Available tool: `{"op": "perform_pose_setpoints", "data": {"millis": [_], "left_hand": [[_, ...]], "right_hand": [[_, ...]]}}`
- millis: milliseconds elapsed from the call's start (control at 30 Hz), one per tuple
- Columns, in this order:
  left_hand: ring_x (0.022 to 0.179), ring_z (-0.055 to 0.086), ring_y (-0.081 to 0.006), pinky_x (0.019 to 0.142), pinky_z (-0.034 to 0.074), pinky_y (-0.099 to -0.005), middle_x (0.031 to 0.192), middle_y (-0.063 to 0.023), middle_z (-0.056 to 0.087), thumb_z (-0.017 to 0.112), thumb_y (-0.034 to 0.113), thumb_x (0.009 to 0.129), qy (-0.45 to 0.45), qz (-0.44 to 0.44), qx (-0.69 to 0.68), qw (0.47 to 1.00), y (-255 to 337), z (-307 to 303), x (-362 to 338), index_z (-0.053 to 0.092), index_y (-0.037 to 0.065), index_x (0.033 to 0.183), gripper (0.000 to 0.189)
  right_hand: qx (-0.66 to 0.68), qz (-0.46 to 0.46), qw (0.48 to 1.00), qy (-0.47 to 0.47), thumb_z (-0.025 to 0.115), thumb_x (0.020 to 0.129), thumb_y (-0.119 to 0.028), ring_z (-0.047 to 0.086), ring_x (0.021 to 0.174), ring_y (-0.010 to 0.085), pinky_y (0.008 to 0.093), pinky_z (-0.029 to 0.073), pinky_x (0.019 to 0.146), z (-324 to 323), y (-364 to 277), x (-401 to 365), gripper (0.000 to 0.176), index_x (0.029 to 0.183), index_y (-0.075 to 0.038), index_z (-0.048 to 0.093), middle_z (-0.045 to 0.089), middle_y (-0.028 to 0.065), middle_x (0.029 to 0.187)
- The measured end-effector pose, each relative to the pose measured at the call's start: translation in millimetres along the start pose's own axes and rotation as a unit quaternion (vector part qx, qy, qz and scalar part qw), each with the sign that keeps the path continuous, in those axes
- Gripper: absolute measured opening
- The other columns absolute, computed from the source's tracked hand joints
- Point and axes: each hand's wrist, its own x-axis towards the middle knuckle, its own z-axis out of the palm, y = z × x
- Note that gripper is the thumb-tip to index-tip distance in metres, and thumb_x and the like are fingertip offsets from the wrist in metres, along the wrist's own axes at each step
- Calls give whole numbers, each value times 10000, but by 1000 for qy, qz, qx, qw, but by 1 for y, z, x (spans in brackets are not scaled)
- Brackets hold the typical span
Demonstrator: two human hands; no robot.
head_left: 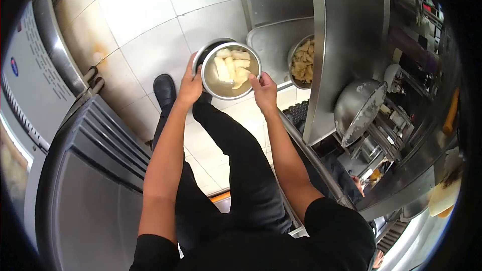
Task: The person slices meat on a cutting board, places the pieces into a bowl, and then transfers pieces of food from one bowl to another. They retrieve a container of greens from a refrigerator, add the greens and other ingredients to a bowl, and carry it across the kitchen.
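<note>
A round metal bowl (213,88) holds several pale yellow pieces of food (232,68). Behind its upper left edge, a second metal bowl (199,56) with a dark inside shows partly, overlapped by the first. My left hand (191,83) grips both bowls at their left side, fingers mostly hidden beneath. On the right, my right hand (265,90) holds the rim of the food bowl, thumb on the edge. Both bowls hang above the tiled floor, in front of my legs.
A metal bowl of yellowish pieces (302,63) stands on a steel shelf (273,37) to the right. Beyond an upright steel panel (329,35) lies a large metal bowl (357,105). Grey ridged equipment (95,170) stands at the left. Part of another person's hand (358,184) shows lower right.
</note>
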Motion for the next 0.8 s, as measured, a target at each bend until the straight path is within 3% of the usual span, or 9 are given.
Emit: {"op": "perform_pose_setpoints", "data": {"millis": [67, 133, 233, 267, 333, 500, 700, 767, 800], "left_hand": [[1242, 462, -197, 1055, 334, -304, 1339, -139, 510, 424, 148, 1003, -18, -28, -65, 997, 5, -4, 0, 321, 120, 1454, 463], [1263, 436, -181, 1068, 317, -284, 1362, -102, 483, 411, 97, 987, -27, -12, -116, 993, 16, -7, -8, 320, 90, 1454, 476], [1266, 427, -180, 1080, 298, -282, 1361, -97, 481, 419, 111, 989, -25, -13, -135, 990, 11, -9, -9, 309, 78, 1458, 482], [1245, 441, -182, 1058, 330, -286, 1358, -99, 479, 421, 123, 992, -7, -1, -129, 992, 10, -9, -8, 294, 88, 1466, 492], [1224, 455, -183, 1036, 361, -289, 1354, -100, 478, 423, 135, 995, 13, 13, -124, 992, 19, -8, -12, 279, 98, 1475, 502], [1123, 505, -169, 889, 479, -292, 1343, -106, 474, 445, 182, 1000, 42, -35, -255, 965, 47, -7, -32, 224, 135, 1498, 547], [1158, 500, -184, 929, 454, -294, 1325, -103, 489, 458, 184, 999, 69, -26, -277, 958, 9, -25, -30, 226, 132, 1496, 551], [1161, 504, -177, 949, 444, -285, 1322, -104, 492, 462, 163, 996, 73, -6, -276, 958, -13, -30, -27, 240, 120, 1490, 544], [1161, 504, -177, 949, 444, -285, 1322, -104, 492, 462, 163, 996, 75, -6, -276, 958, -11, -35, -28, 240, 120, 1490, 544]], "right_hand": [[-16, -14, 1000, 2, 658, 889, -240, 536, 661, 98, 260, 442, 601, -3, -21, -6, 269, 1018, -4, 645, 603, 32, 706], [-83, -185, 971, 128, 658, 884, -204, 570, 716, 154, 306, 479, 637, -1, -45, -11, 238, 1018, -8, 643, 638, 85, 838], [-138, -257, 940, 179, 676, 851, -155, 599, 771, 241, 364, 503, 685, -8, -88, -26, 222, 1018, -14, 639, 626, 141, 985], [-137, -262, 938, 179, 676, 851, -155, 599, 771, 241, 364, 503, 685, -5, -92, -24, 222, 1018, -14, 639, 626, 141, 985], [-179, -377, 908, 29, 695, 811, -130, 614, 821, 321, 410, 506, 716, 11, -100, -21, 241, 1011, -18, 623, 593, 169, 1053], [-274, -241, 931, -9, 727, 784, -196, 608, 915, 354, 434, 493, 776, 52, -129, -31, 353, 1080, -47, 606, 587, 171, 1046], [-240, -197, 947, -85, 715, 811, -210, 616, 830, 270, 360, 493, 738, 66, -120, -30, 309, 1039, -18, 636, 614, 129, 876], [-20, -117, 986, -118, 710, 837, -211, 585, 746, 161, 299, 471, 692, 73, -108, -31, 290, 1038, -9, 655, 622, 58, 805], [-20, -117, 986, -120, 710, 837, -211, 585, 746, 161, 299, 471, 692, 73, -113, -34, 290, 1038, -9, 655, 622, 58, 805]]}}
